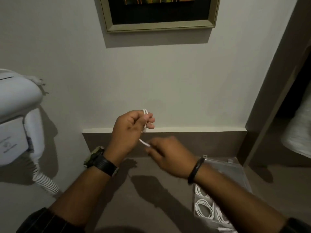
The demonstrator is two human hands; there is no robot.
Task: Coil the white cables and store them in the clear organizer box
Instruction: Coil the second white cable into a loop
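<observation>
White thin cable (145,118) sits bunched in small loops in the left hand (129,130), just left of frame centre, raised above the brown counter (151,190) & in front of the pale wall (151,73). Left fingers curled tight round the bundle, thumb & forefinger pinching the top loops, which poke out above the knuckles. One loose end of the cable runs down toward 5 o'clock from that hand into the right hand (170,155). Right hand is motion-blurred; its fingertips (149,149) look closed narrow on the cable end, but exact pinch can't be told for sure.

Left wrist has a black-strap watch (101,159); right wrist a black band (196,170). Both forearms come in from 6–7 o'clock & 4–5 o'clock.

Clear plastic organizer box (235,167) lies on the counter at 4 o'clock, lid open toward the wall, partly hidden under the right forearm. Inside it, several coiled white cables (204,207) already lie, near its front-left part.

At 9 o'clock, a white wall-mounted hair dryer (18,101) w/ a spiral cord (45,182) hanging toward 7 o'clock. At 12 o'clock, a framed picture (158,12) on the wall. Dark doorway edge at 3 o'clock.
</observation>
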